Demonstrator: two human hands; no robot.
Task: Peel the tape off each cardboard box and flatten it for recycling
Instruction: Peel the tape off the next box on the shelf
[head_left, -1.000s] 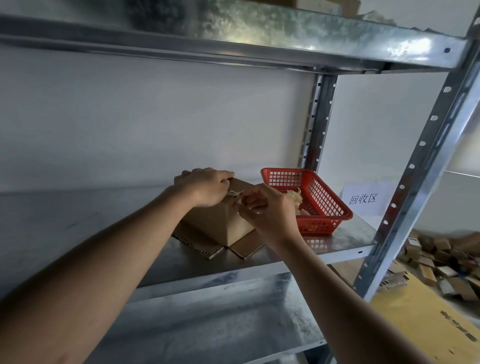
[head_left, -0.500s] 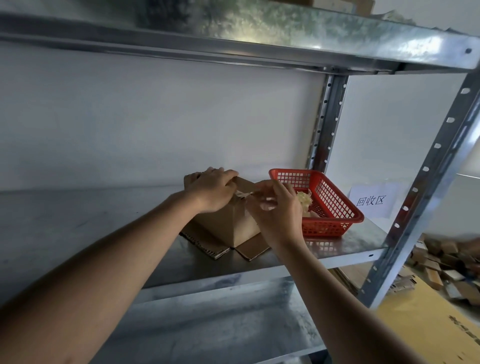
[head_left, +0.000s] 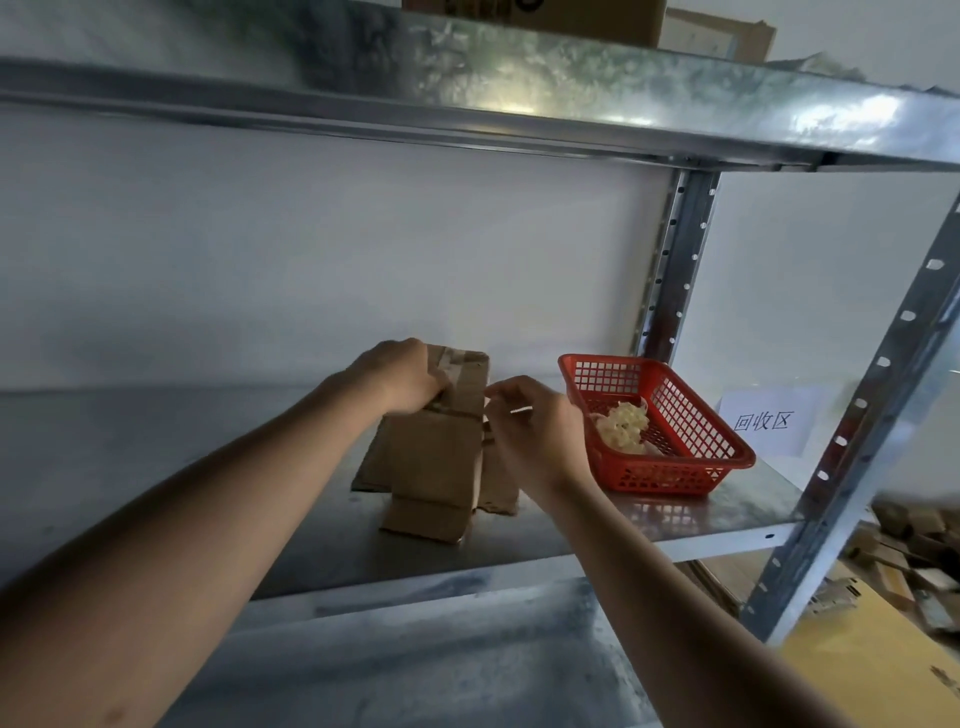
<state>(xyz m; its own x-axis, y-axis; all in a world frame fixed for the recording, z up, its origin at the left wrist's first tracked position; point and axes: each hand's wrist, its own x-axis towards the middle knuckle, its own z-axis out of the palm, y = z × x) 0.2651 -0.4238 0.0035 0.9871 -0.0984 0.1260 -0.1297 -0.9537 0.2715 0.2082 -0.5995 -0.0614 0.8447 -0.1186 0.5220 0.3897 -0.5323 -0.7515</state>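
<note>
Cardboard box (head_left: 441, 441) looks light, thin & bendy; left hand (head_left: 402, 376) grips its top edge, right hand (head_left: 530, 421) pinches, prob. tape strip, so peel near seam.

I take this for a storeroom or warehouse sorting corner. I am facing a galvanised steel shelving unit (head_left: 519, 88) with perforated bolt-together uprights, set against a bare white wall (head_left: 311, 260). At 3 o'clock a white paper sign (head_left: 763, 422) printed with Chinese characters stands on the shelf beside a red plastic mesh basket (head_left: 675, 470), and at 4 o'clock a loose pile of small brown cardboard boxes (head_left: 914, 551) litters the floor.
</note>
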